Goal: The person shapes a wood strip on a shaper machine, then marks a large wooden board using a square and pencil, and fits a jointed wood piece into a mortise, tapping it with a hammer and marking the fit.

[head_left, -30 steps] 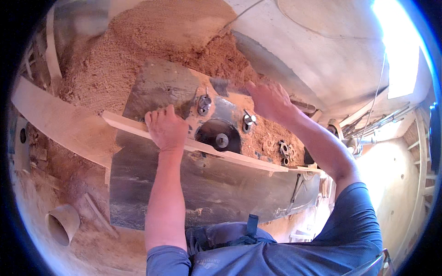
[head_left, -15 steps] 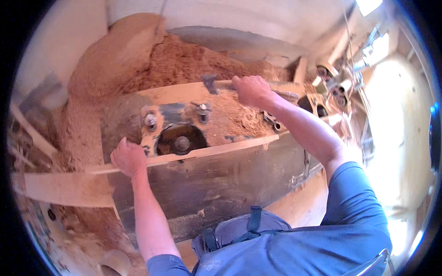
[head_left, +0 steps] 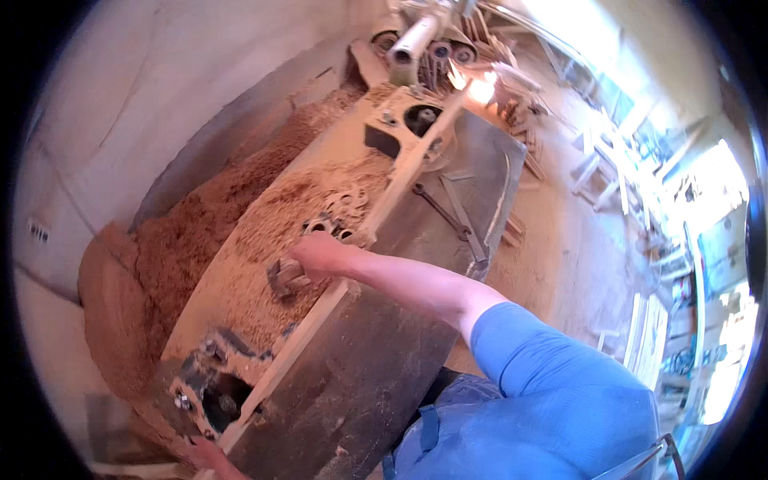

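Grey-brown brush (head_left: pixel 284 282) juts left of your right hand (head_left: pixel 318 254), fingers closed on it, over sawdust (head_left: pixel 260 228) on the worktop (head_left: pixel 376 360). Left hand (head_left: pixel 210 458) beside the strip (head_left: pixel 312 324); grip can't be told.

The right upper arm reaches out ahead of the blue shirt (head_left: pixel 552 432), covered by its short sleeve (head_left: pixel 508 344). The elbow (head_left: pixel 468 308) is slightly bent just past the shirt's sleeve, and the bare right forearm (head_left: pixel 404 286) stretches well away from the shirt toward its left. At its end, the right hand (head_left: pixel 318 254) has its back up and fingers curled in a grip. The left hand (head_left: pixel 210 458) is far left of the shirt, partly hidden, its finger pose unclear.
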Action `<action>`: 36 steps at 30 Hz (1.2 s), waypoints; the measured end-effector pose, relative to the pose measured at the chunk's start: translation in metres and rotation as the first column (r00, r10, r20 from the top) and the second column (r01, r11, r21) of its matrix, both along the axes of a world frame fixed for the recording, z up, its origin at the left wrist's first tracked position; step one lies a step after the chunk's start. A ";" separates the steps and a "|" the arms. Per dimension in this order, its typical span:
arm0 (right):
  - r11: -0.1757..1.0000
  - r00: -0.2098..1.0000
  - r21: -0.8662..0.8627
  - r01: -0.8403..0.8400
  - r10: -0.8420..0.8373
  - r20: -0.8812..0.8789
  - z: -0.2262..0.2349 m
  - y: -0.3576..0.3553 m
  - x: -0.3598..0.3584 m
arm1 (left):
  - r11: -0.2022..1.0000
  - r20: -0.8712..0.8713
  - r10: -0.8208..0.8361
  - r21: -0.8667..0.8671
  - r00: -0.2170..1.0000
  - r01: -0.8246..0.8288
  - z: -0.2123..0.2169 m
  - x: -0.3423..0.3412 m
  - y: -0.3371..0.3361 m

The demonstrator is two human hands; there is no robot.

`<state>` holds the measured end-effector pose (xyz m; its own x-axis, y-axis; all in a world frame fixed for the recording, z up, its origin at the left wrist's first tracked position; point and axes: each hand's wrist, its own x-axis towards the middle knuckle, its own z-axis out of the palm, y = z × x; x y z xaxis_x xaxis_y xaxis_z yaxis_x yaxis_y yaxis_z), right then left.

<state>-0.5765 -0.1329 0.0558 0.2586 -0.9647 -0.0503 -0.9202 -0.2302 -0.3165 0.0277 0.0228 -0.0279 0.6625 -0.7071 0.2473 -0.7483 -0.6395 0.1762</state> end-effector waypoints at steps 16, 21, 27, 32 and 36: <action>0.333 0.349 0.157 0.930 -0.932 -0.094 -0.045 0.223 -0.275 | 0.682 0.150 -0.710 -0.093 0.688 0.725 -0.011 -0.329 0.097; 0.279 0.234 0.309 0.909 -0.956 0.175 -0.062 0.235 -0.294 | 0.136 -0.266 -0.957 -0.065 0.114 0.989 0.080 -0.458 0.122; 0.206 -0.004 0.317 0.926 -0.833 0.553 -0.071 0.339 -0.261 | 0.120 -0.441 -0.898 -0.268 -0.011 0.956 0.076 -0.466 0.128; 0.300 -0.104 0.393 0.869 -0.665 0.739 -0.036 0.447 -0.125 | 0.215 -0.859 -0.475 -0.325 -0.192 0.921 0.073 -0.493 0.138; 0.177 0.105 0.018 0.984 -0.660 0.744 -0.043 0.524 -0.016 | 0.241 -0.961 0.204 -0.135 -0.186 0.961 0.108 -0.551 0.214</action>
